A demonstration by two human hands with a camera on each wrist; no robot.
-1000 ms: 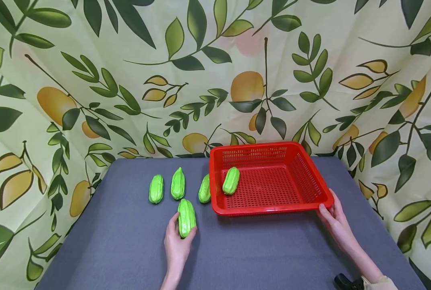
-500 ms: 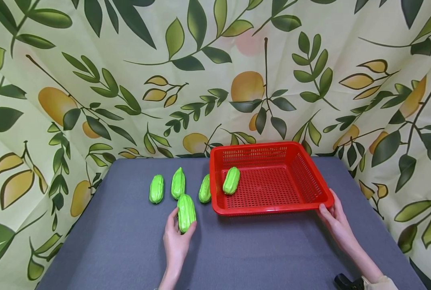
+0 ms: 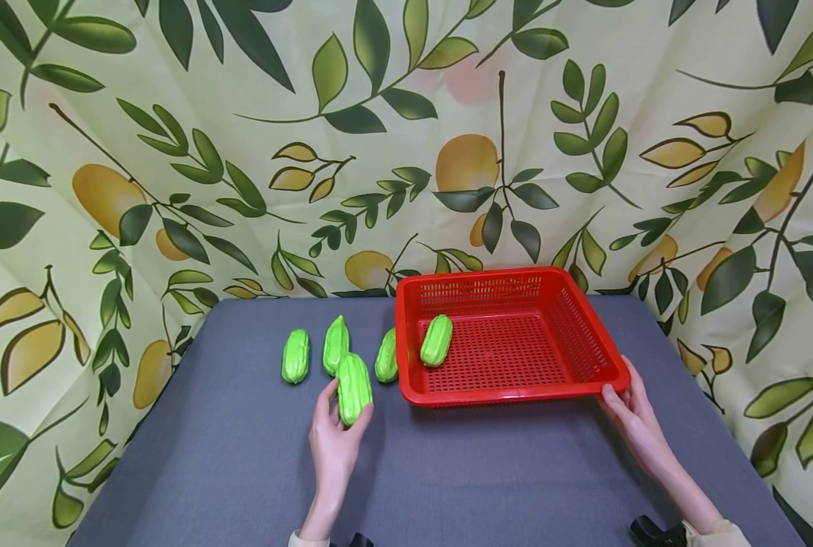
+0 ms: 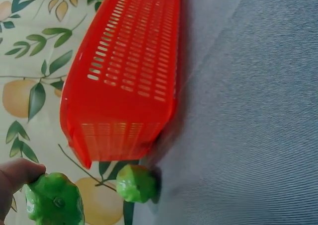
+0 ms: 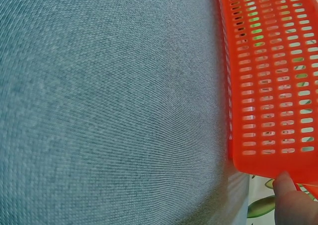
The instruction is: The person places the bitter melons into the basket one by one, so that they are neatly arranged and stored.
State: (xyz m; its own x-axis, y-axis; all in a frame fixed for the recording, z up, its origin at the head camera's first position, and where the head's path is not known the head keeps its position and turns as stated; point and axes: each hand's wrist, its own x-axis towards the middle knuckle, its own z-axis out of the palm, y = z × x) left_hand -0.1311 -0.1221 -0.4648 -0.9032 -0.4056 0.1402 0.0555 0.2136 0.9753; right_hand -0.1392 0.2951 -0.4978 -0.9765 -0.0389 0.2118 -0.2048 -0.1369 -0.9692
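Note:
My left hand (image 3: 336, 448) grips a bright green, ridged gourd (image 3: 355, 389) between thumb and fingers, left of the basket. In the left wrist view the end of this gourd (image 4: 55, 201) shows under a fingertip, with another gourd (image 4: 135, 184) lying by the basket. At the right, my right hand (image 3: 635, 418) holds the front right corner of a red slotted plastic basket (image 3: 509, 395), thumb on the rim. One gourd (image 3: 437, 341) lies inside the basket near its left wall. The right wrist view shows the thumb (image 5: 293, 200) at the basket's corner.
Behind the held gourd, two gourds lie on the grey cloth-covered table (image 3: 242, 456): one at the left (image 3: 295, 355) and one beside it (image 3: 336, 343). A third gourd (image 3: 386, 357) is partly hidden by the basket's left side. A leaf-patterned curtain (image 3: 393, 152) stands behind the table.
My left hand has moved the held gourd a little away from me, toward the gourds behind it. My right hand and the basket have stayed in place.

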